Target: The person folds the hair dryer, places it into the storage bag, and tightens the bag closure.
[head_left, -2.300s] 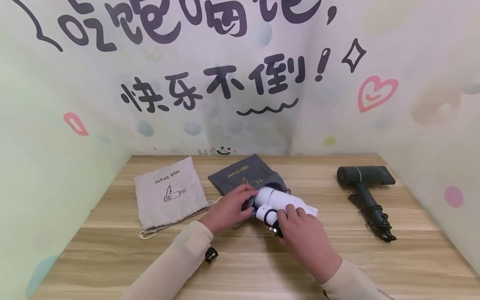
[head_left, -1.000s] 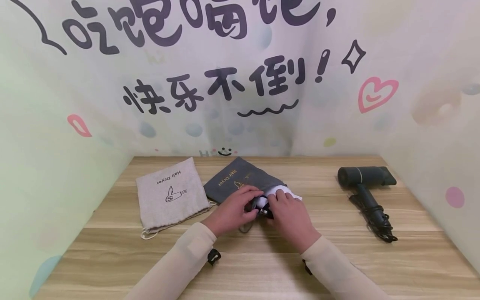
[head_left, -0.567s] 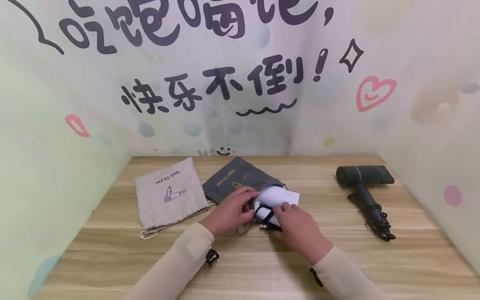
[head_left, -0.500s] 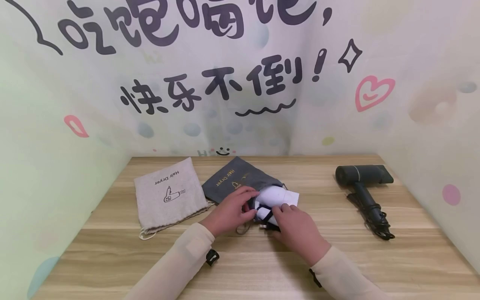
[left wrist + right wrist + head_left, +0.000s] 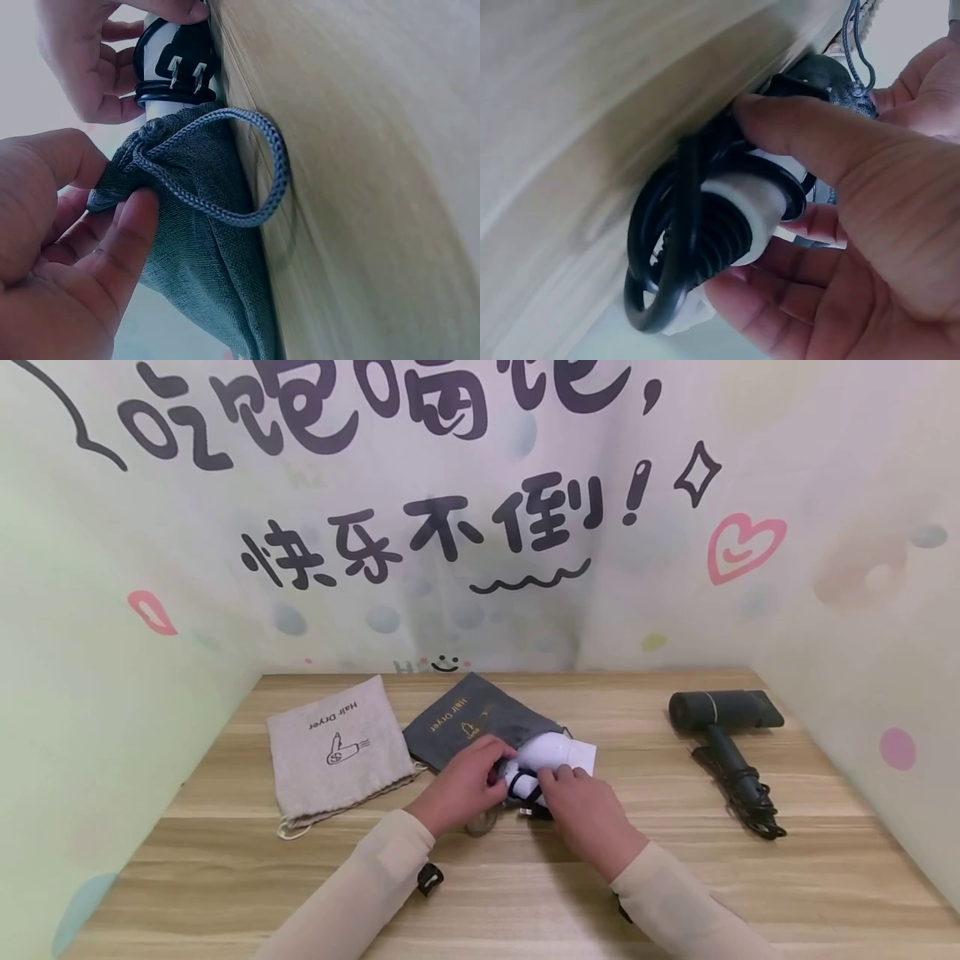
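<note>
A white hair dryer (image 5: 546,750) lies partly inside a dark grey drawstring pouch (image 5: 480,706) marked "Hair Dryer"; its nozzle and handle end stick out to the right. My left hand (image 5: 465,781) pinches the pouch's mouth between thumb and fingers, beside a loose drawstring loop (image 5: 274,165). With thumb and fingers round the handle, my right hand (image 5: 592,810) holds the dryer. A black cord (image 5: 686,225) is wound about that handle, and its two-pin plug (image 5: 184,64) shows near the pouch opening in the left wrist view. The dryer's rear is hidden in the cloth.
To the left, a beige "Hair Dryer" pouch (image 5: 341,752) lies flat on the wooden table (image 5: 525,902). A black hair dryer (image 5: 723,718) with its cord wrapped around the handle lies at the right. A printed curtain (image 5: 360,627) stands behind the table.
The white dryer has moved left and deeper into the grey pouch, my right hand going with it. That pouch has shifted a little left. My left hand stays at its mouth.
</note>
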